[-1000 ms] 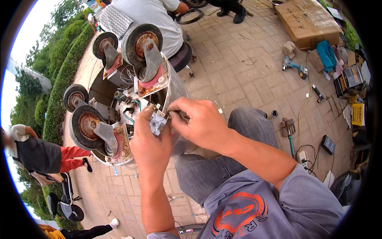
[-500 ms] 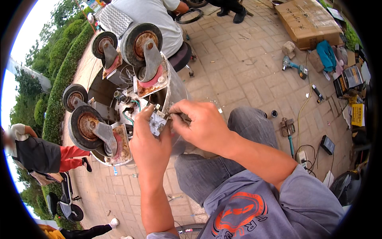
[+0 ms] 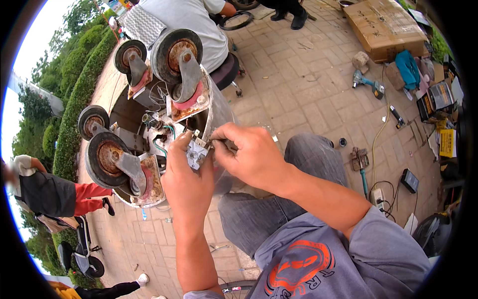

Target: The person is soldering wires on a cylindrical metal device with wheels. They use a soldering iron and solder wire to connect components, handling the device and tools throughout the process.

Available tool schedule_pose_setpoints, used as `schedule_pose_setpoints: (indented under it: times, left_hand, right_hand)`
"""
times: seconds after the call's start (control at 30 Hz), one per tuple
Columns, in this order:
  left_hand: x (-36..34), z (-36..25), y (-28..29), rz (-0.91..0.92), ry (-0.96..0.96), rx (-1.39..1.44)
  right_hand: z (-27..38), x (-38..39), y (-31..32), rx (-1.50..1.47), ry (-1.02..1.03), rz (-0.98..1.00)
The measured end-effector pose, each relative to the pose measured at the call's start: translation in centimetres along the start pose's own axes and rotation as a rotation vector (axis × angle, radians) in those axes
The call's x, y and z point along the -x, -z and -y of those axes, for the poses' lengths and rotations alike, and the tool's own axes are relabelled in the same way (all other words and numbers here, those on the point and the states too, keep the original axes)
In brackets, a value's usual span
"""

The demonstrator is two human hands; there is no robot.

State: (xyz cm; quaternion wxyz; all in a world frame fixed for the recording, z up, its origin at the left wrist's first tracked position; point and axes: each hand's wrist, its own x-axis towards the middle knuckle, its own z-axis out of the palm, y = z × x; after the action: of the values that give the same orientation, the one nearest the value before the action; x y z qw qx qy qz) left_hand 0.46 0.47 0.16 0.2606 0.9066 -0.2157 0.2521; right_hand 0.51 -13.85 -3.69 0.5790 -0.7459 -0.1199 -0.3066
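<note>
My left hand (image 3: 188, 172) is closed around a small silver-white electrical part (image 3: 197, 152) with metal tabs, held between thumb and fingers. At the part's right edge, my right hand (image 3: 253, 157) pinches with thumb and forefinger. Whatever lies between those fingertips is too small and hidden to make out. Just beyond both hands stands an upturned white round machine body (image 3: 219, 107), its open underside showing wires and metal fittings. Rusty caster wheels (image 3: 176, 56) stick up from its rim. A green wire (image 3: 160, 148) runs inside it beside my left hand.
A seated person (image 3: 191, 37) is behind the machine. On the paving to the right lie a teal cordless power tool (image 3: 368, 83), a clamp-like tool (image 3: 359, 159), a power strip (image 3: 378, 197) and cables. Farther back is a big cardboard box (image 3: 386, 29). A scooter (image 3: 84, 251) stands lower left.
</note>
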Motion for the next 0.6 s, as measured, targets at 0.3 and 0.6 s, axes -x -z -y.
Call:
schedule_pose_setpoints:
  times: [0.3, 0.6]
  left_hand:
    - [-0.06, -0.01, 0.01, 0.018, -0.017, -0.014]
    - [0.11, 0.12, -0.09, -0.004, -0.006, -0.004]
  right_hand:
    - [0.02, 0.0, 0.15, -0.019, -0.03, 0.012]
    - [0.02, 0.32, -0.06, 0.008, 0.011, -0.021]
